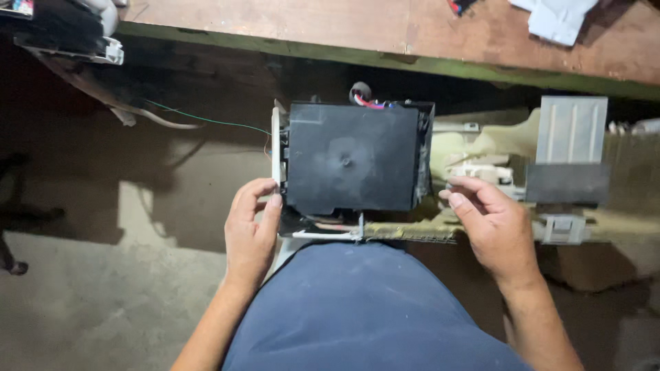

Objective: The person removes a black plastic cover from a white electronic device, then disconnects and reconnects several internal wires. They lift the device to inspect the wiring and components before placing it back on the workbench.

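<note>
A black box-shaped unit (352,159) sits in a white and yellowed plastic frame (481,148), resting against my lap. My left hand (251,230) grips the left edge of the unit, thumb and fingers on the white side strip. My right hand (491,223) rests on the yellowed frame just right of the black box, fingers curled over small white parts. Red and blue wires (371,103) stick out at the top of the box. A thin green wire (206,120) runs off to the left.
A wooden workbench (344,27) with a green front edge runs across the top, with a grey cloth (560,17) on it. A grey ribbed panel (570,127) and a dark plate (567,182) lie on the frame's right. Concrete floor (103,302) spreads below left.
</note>
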